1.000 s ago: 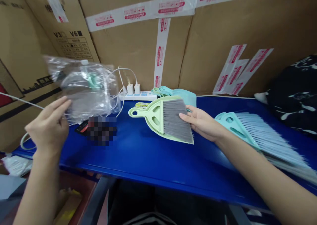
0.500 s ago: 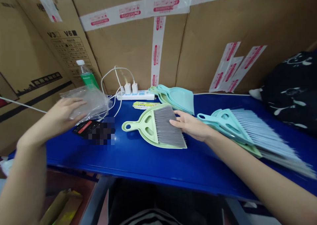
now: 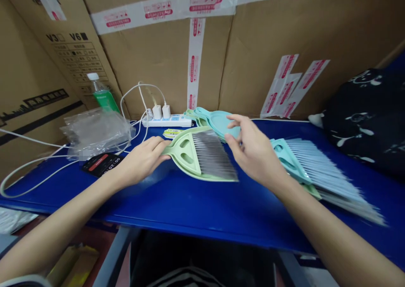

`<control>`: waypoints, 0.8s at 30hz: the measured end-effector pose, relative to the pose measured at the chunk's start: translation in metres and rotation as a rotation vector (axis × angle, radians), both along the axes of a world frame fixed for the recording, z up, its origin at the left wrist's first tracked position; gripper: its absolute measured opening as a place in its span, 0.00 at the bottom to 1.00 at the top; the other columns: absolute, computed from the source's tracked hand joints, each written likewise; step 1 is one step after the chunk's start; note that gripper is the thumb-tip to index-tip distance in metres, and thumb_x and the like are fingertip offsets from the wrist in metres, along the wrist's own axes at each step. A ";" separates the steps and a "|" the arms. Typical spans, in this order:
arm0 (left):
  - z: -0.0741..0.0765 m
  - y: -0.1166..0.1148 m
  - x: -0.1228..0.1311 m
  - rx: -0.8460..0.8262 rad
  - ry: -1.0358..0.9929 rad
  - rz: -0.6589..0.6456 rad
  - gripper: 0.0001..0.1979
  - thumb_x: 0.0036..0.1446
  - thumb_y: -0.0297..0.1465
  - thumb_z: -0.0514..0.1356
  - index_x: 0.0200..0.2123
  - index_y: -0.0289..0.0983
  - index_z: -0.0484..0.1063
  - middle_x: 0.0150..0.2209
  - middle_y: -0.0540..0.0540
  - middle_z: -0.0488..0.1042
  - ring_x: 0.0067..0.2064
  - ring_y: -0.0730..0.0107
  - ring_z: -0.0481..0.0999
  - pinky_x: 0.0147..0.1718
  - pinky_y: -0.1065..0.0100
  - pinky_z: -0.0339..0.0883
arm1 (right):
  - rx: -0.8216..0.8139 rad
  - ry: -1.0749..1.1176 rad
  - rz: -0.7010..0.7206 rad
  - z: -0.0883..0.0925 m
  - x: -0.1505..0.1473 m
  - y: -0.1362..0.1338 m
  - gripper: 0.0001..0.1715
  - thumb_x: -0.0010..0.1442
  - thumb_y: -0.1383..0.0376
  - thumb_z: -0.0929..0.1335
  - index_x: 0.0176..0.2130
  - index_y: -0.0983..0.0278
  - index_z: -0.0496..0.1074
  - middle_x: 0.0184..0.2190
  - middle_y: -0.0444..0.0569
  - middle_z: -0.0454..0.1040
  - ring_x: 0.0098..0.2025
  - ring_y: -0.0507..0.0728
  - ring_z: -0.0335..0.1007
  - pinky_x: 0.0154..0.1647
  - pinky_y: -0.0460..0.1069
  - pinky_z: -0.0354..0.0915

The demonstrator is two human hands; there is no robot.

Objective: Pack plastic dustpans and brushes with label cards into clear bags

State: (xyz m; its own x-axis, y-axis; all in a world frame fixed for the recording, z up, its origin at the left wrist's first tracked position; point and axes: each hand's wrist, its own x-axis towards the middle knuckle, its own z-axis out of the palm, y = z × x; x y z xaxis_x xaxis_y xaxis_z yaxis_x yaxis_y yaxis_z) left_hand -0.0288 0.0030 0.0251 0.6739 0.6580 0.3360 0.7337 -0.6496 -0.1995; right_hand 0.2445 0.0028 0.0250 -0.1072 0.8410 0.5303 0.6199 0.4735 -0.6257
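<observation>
Leaving the plastic bag [image 3: 95, 133] behind, left grip [image 3: 141, 160] apparently clamping the green dustpan [image 3: 185, 152] handle, right grip [image 3: 253, 146] hovering spread apart.

I'm watching through the one head-worn camera, aiming forward and down, close over the left hand [image 3: 141, 160] and right hand [image 3: 253, 148] at a blue table [image 3: 196, 207].

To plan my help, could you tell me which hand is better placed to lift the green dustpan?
Left, probably: the left hand touches the handle of the green dustpan; the right hand is raised beside it.
</observation>
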 end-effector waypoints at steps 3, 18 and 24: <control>0.000 -0.005 0.005 0.080 -0.004 -0.013 0.24 0.68 0.41 0.40 0.51 0.31 0.66 0.43 0.37 0.72 0.44 0.57 0.71 0.44 0.56 0.69 | 0.239 -0.230 0.197 0.011 -0.007 -0.021 0.11 0.64 0.61 0.61 0.35 0.61 0.70 0.34 0.51 0.72 0.37 0.58 0.68 0.39 0.53 0.65; 0.019 -0.025 0.022 0.163 -0.026 -0.069 0.23 0.68 0.41 0.42 0.50 0.29 0.66 0.41 0.37 0.73 0.43 0.59 0.73 0.41 0.61 0.70 | 0.399 -0.536 0.169 -0.011 -0.037 -0.035 0.12 0.58 0.57 0.69 0.32 0.64 0.71 0.30 0.49 0.68 0.33 0.57 0.59 0.34 0.51 0.49; 0.025 -0.026 0.025 0.098 -0.063 -0.080 0.22 0.68 0.41 0.43 0.50 0.31 0.66 0.43 0.38 0.72 0.44 0.59 0.73 0.42 0.61 0.70 | 0.464 -0.569 0.138 -0.006 -0.036 -0.039 0.17 0.62 0.56 0.63 0.31 0.64 0.72 0.29 0.50 0.68 0.32 0.58 0.57 0.35 0.52 0.47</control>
